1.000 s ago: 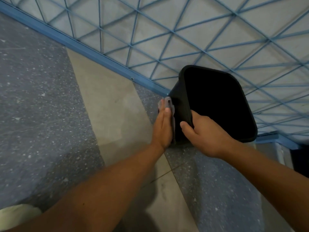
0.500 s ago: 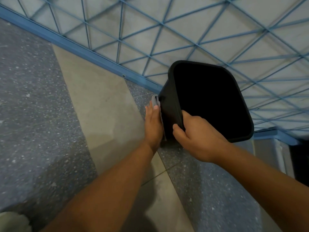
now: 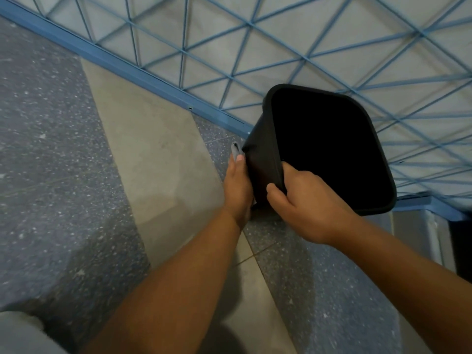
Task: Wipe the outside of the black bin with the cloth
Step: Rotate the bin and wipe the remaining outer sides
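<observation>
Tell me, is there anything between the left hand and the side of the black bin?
Only the cloth itself. The left hand lies flat with straight fingers and presses it against the outer wall of the black bin. The right hand grips the rim directly; nothing visible lies between them.

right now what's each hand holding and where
Right hand grips the bin by its near rim. Left hand presses the cloth flat against the bin's outer side.

The bin (image 3: 329,149) stands on the floor (image 3: 158,154) before the lattice (image 3: 306,47). The left hand (image 3: 237,187) lies flat against its left wall, the cloth (image 3: 235,148) between (mostly hidden); the right hand (image 3: 304,208) grips its near rim.
</observation>
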The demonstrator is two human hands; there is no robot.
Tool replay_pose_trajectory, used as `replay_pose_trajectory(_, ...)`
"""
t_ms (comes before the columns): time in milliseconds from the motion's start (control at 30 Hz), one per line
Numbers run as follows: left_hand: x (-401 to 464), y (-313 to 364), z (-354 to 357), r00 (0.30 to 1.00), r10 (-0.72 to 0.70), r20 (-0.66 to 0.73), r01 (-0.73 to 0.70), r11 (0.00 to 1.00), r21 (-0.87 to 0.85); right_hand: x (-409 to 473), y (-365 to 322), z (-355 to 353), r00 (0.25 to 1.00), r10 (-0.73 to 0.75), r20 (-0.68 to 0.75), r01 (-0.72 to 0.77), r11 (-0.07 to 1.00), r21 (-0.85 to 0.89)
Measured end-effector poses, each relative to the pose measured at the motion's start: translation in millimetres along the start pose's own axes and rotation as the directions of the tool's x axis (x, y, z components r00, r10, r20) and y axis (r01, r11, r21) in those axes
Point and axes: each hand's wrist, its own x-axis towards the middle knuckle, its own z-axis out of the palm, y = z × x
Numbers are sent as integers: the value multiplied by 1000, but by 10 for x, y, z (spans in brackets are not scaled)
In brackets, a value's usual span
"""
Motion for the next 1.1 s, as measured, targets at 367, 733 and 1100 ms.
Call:
replay_pose_trajectory(367,-146,-59,33,998,27,-56,-24,998,62,-14,-14,-13,1000,-10,-7,10,1000,0)
replay_pose_trajectory(733,-200,-109,-22,996,79,45,-82,995,63,2,-17,-3,1000,-9,-17,8,1000,-23)
replay_pose_trajectory(1100,-213,-101,-56,999,52,-6,-50,990,133,-3,-32,10,998,-17,-59,16,1000,-24)
